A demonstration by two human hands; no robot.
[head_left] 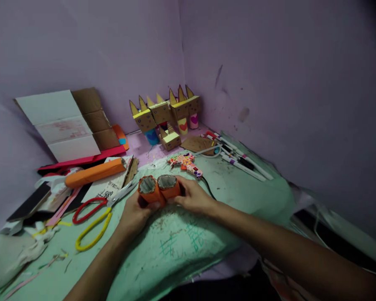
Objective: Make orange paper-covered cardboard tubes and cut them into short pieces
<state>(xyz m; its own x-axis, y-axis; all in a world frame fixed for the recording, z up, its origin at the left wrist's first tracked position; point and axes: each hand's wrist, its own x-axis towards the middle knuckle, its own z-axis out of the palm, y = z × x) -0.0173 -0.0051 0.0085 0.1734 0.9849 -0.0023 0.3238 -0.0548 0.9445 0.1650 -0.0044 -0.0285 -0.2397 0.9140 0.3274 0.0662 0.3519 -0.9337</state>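
Two short orange tubes stand side by side, touching, with their rough grey rims facing up. My left hand [137,214] is closed round the left orange tube [151,195], its thumb on the near side. Round the right orange tube [171,191] my right hand [192,196] is wrapped from the right. Just behind the tubes lies a colourful patterned glue gun [188,163] with a black cord. Scissors [108,203] with one red and one yellow handle lie open to the left of my left hand.
Cardboard figures [159,113] with pointed tops stand in the back corner. Markers [238,156] lie at the right. A long orange roll [95,172], papers and folded cardboard [65,125] are at the left. A pale green cover [244,200] lies beneath.
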